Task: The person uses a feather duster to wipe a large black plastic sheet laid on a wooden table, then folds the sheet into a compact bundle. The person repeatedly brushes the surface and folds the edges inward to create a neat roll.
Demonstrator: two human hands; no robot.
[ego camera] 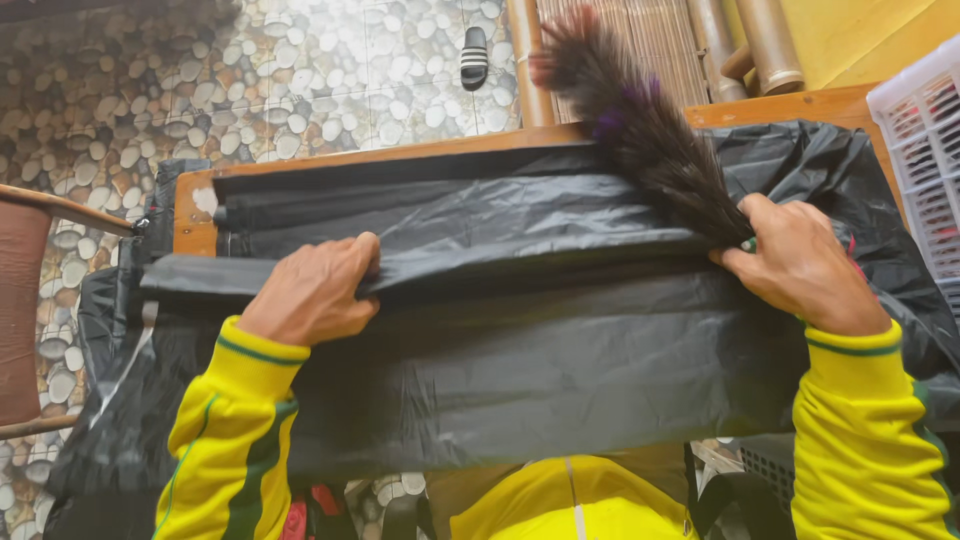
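A person in a yellow jacket with green stripes stands at a wooden worktop [195,215] covered by a large black plastic sheet [520,350]. The sheet lies spread across the worktop, creased in long folds, and hangs over the near edge toward the person.

The left hand [315,290] rests on the sheet toward its left part. Its fingers [362,255] are curled together and clamped on a raised fold of the plastic, knuckles up.

The right hand [800,265] is on the right part of the sheet, well apart from the left hand. Its fingers are closed around the base of a feather duster [640,130], which has dark brown feathers with a few purple ones. The duster slants up and away from the hand, its tip reaching past the far edge of the sheet. The handle is hidden inside the grip.

Beyond the sheet's far edge, the floor [300,80] is tiled in a pattern of rounded pebbles, and a black and white sandal [474,57] lies on it. To the right of the sheet stands a white plastic basket [925,140] with a lattice wall. To the left of the sheet is a part of a chair [30,290] with a wooden frame and a reddish-brown back. Past the duster's tip, bamboo poles [770,45] lean against a yellow wall.
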